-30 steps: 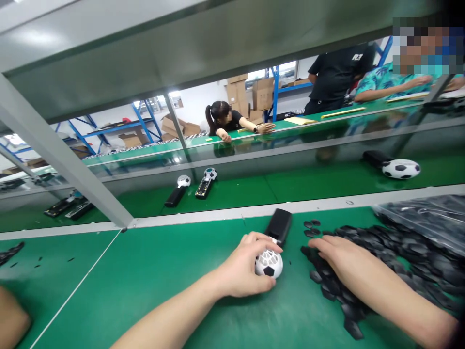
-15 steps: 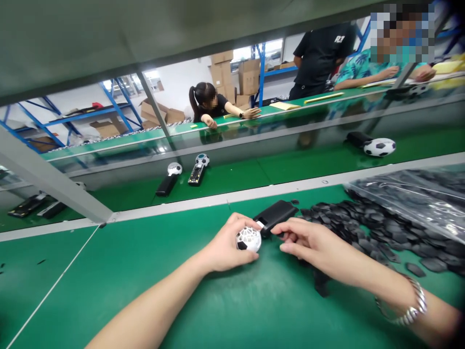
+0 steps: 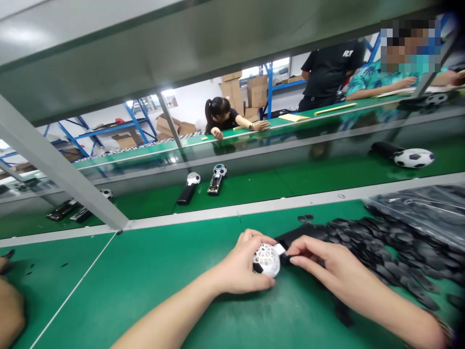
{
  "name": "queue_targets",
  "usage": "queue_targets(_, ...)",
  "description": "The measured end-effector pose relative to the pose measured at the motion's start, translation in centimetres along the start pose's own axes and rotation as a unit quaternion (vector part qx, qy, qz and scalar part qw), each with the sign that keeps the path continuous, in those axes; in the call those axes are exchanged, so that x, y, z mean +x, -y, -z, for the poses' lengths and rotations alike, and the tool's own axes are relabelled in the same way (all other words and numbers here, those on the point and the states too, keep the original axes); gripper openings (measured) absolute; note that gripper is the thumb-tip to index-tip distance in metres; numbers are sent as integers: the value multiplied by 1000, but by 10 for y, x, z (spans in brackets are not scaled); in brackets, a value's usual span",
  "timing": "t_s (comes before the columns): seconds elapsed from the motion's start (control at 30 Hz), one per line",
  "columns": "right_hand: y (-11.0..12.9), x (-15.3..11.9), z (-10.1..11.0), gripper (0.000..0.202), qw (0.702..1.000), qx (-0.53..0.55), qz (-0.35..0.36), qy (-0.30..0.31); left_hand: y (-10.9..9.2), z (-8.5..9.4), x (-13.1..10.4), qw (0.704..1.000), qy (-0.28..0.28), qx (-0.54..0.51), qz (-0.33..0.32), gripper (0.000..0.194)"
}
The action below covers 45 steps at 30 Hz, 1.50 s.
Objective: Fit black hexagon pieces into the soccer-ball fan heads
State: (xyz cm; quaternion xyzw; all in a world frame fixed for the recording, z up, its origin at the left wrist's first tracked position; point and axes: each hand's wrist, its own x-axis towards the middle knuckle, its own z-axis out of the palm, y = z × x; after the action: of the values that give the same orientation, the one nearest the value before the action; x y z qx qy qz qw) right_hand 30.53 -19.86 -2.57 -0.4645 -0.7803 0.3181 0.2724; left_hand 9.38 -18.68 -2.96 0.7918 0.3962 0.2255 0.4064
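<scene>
My left hand (image 3: pixel 244 264) is wrapped round the football-patterned head (image 3: pixel 267 261) of a handheld device, thumb in front and fingers behind. The head is white with an open lattice and black patches. A short white neck (image 3: pixel 279 249) joins it to a black handle (image 3: pixel 300 233), which lies on the table, partly behind my right hand. My right hand (image 3: pixel 315 256) has thumb and forefinger pinched together beside the neck, at a dark bit whose shape I cannot make out. Right of that hand spreads a pile of thin black pieces (image 3: pixel 392 247).
A clear plastic bag (image 3: pixel 421 208) lies on the pile. Past the metal rail (image 3: pixel 218 209), similar devices (image 3: pixel 217 180) rest on a green belt (image 3: pixel 261 186). A slanted post (image 3: pixel 69 165) stands left. Another person's arm (image 3: pixel 10 308) enters at left; several people are across the line.
The view has shifted, so most things appear further right and lower. My right fingertips have come closer to the white neck. Another person's arm has appeared at the left edge.
</scene>
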Motion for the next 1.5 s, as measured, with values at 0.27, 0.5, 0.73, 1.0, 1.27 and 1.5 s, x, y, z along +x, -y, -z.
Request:
queue_targets(0.27, 5, 0, 2, 12, 998, -1, 67, 21, -5, 1, -1, 1000, 9, 5, 9, 61)
queue_targets(0.5, 2, -1, -8, 17, 992, 10, 122, 29, -7, 0, -1, 1000, 5, -4, 7, 58)
queue_targets(0.73, 2, 2, -15, 13, 987, -4, 162, -3, -8, -8, 1, 999, -39, -13, 5, 49)
queue_targets(1.0, -4, 8, -20, 14, 990, 2, 141, 15, -4, -17, 3, 996, -78, -23, 19, 48)
queue_targets(1.27, 5, 6, -17, 10, 996, 27, 88, -4, -9, -15, 1, 996, -85, -28, 1, 42)
queue_targets(1.5, 2, 5, -18, 9, 999, 24, 39, -15, -7, -21, 0, 994, -110, -10, -5, 38)
